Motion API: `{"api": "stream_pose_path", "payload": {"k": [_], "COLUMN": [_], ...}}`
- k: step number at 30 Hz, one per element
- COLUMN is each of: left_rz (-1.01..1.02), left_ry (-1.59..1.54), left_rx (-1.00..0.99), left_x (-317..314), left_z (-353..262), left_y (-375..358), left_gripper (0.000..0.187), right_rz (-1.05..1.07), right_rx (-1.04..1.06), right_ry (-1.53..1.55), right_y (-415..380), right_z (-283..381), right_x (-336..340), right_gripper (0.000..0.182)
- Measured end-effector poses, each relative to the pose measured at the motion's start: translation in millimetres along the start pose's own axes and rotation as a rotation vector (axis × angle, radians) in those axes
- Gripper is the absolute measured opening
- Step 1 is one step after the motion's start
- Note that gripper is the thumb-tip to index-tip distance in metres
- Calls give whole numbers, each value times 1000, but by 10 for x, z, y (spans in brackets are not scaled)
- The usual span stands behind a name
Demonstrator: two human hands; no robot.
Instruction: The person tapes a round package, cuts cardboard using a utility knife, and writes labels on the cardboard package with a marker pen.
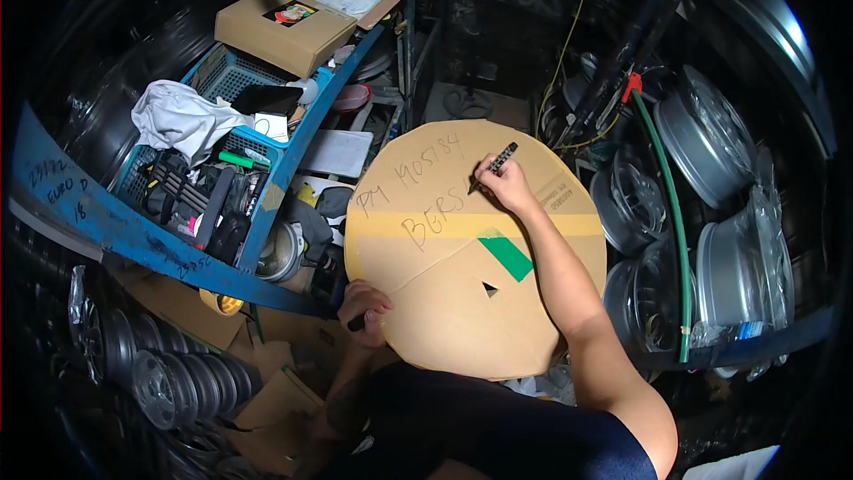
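A large round piece of cardboard point(444, 302) lies in front of me, with yellow tape across it, a green patch and a small dark hole. Handwriting on its upper part reads "PM 1905184" and "BERS". My right hand point(502, 185) is closed around a black marker point(505, 156), its tip at the cardboard just right of the last letter. At the cardboard's lower left edge, my left hand point(364, 309) has its fingers curled round a small black object point(356, 324), perhaps the marker's cap.
Blue baskets point(213, 80) with a white cloth point(182, 120) and tools stand on a blue shelf point(298, 138) at the left, beside a cardboard box point(284, 31). Metal wheel rims point(706, 138) fill the right side; more rims point(191, 387) lie at the lower left.
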State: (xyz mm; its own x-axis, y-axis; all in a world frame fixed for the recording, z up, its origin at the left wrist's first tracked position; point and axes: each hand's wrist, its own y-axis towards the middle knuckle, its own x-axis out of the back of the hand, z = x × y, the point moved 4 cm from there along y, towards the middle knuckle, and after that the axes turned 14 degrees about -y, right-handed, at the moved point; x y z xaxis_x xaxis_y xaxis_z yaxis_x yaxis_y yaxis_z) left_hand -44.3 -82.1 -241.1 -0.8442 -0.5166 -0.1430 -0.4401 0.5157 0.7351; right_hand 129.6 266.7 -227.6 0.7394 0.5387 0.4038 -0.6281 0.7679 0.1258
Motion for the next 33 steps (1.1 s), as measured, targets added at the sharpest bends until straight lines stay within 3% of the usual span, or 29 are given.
{"api": "stream_pose_path", "payload": {"k": [3,4,7,10,14,17,22,25,26,27,30,33], "left_rz": [-1,12,31,17,-7,-12,4,-17,0,20,39,38], "left_ry": [-2,13,35,18,-38,-38,-7,-22,-5,11,19,32], "left_rx": [5,5,-1,-20,-18,-4,11,9,1,-8,-40,-50], "left_x": [2,7,8,17,-12,10,29,-6,-9,-13,8,10], "left_z": [7,13,38,62,53,68,24,-19,-27,-25,9,56], "left_y": [2,5,-20,-34,-29,-40,-27,-9,-11,10,-37,-63], "left_gripper": [39,41,45,44,43,41,39,42,41,40,38,38], "right_rz": [-74,-166,-173,7,-290,-334,-276,-82,-188,-272,-219,-323], "right_rx": [-25,74,108,-78,64,55,-27,-98,35,30,-8,71], "right_ry": [12,-91,-278,39,-132,-168,-87,-24,-199,-244,-49,-182], "right_y": [-75,2,26,-35,34,79,89,61,103,91,38,64], "right_z": [156,39,-18,52,-69,-84,-62,-70,-176,-159,-69,-124], "right_x": [12,28,103,60,141,176,159,216,281,329,294,329], "right_gripper": [13,8,5,7,10,11,11,11,10,11,10,10]}}
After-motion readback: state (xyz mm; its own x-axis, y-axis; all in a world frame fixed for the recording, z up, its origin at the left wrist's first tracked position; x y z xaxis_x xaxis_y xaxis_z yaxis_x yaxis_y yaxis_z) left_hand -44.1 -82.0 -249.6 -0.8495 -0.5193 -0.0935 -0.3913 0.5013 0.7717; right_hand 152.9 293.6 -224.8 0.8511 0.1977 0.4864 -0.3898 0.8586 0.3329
